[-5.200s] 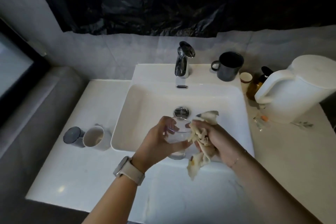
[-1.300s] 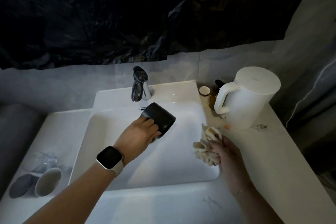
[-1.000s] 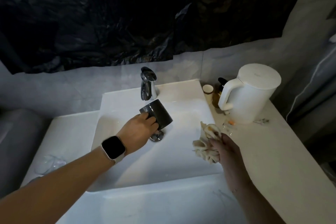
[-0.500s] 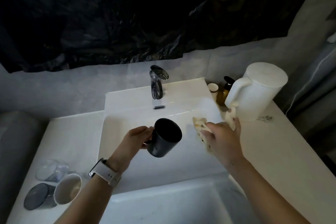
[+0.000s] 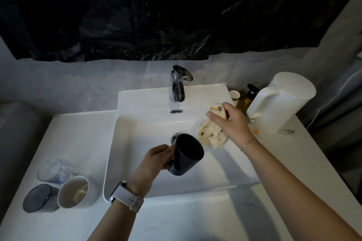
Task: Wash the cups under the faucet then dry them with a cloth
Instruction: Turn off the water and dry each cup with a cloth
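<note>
Left hand [image 5: 156, 157] grips black mug [image 5: 186, 154]; right hand [image 5: 231, 121] holds cloth [image 5: 209, 135].

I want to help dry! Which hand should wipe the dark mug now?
The right hand, probably. It already grips the crumpled cream cloth just beside the dark mug, whose open mouth tilts toward it. The left hand is busy holding that mug by its handle over the white sink.

Dim room. Crinkled black plastic sheet [image 5: 137, 15] covers upper wall; pale grey tiled wall [image 5: 78, 84] below. White marble-look countertop [image 5: 78, 143] holds white rectangular basin [image 5: 195, 190]. Grey curtain [image 5: 340, 94] at right.
</note>
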{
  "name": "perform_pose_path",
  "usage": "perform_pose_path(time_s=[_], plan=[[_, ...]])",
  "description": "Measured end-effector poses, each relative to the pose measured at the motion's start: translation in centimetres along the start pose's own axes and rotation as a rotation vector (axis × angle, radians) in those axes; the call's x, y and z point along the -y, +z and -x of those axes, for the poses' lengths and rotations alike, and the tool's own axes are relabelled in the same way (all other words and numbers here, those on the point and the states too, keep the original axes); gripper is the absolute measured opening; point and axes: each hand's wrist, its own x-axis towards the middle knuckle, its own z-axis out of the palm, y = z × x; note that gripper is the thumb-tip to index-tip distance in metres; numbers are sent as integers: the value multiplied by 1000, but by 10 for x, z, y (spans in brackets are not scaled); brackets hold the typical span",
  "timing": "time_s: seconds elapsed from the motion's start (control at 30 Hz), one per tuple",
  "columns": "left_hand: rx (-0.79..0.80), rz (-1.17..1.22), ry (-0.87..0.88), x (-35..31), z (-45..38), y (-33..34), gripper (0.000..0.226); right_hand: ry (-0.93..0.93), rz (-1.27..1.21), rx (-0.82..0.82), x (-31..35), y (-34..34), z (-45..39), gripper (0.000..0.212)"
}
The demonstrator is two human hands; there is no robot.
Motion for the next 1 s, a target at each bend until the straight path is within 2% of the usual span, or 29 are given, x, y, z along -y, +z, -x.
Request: perform_pose_path(time_s=[0.1, 0.2, 0.27, 0.33, 0.4, 0.47, 0.53, 0.6, 0.7, 0.8, 0.9, 1.0], plan=[[-1, -6, -15, -2, 4, 5, 44, 55, -209, -25, 11, -3, -3, 45], [9, 20, -26, -6, 10, 8, 43, -78, -212, -1, 24, -5, 13, 31], [18, 40, -40, -8, 13, 9, 41, -183, -203, 172, 27, -2, 35, 19], [-29, 53, -54, -10, 14, 12, 37, -199, -174, 404, 21, 2, 58, 13], [-110, 70, -84, -13, 14, 13, 36, -200, -112, 595, 10, 3, 72, 17], [-79, 61, -80, -17, 14, 14, 35, -123, -177, 689, 1, 0, 76, 27], [-29, 40, -73, -21, 14, 13, 35, -78, -254, 623, -4, 0, 76, 25], [-28, 24, -84, -25, 11, 11, 31, -145, -176, 502, -11, 5, 71, 22], [19, -18, -80, -30, 8, 12, 30, -292, 108, 458, -19, 16, 64, 36], [49, -66, -62, -36, 7, 15, 35, -510, 360, 375, -22, 21, 56, 37], [77, -133, -21, -45, 5, 14, 39, -629, 447, 393, -17, 19, 45, 38], [130, -157, -27, -53, 1, 11, 40, -687, 474, 494, -3, 15, 39, 43]])
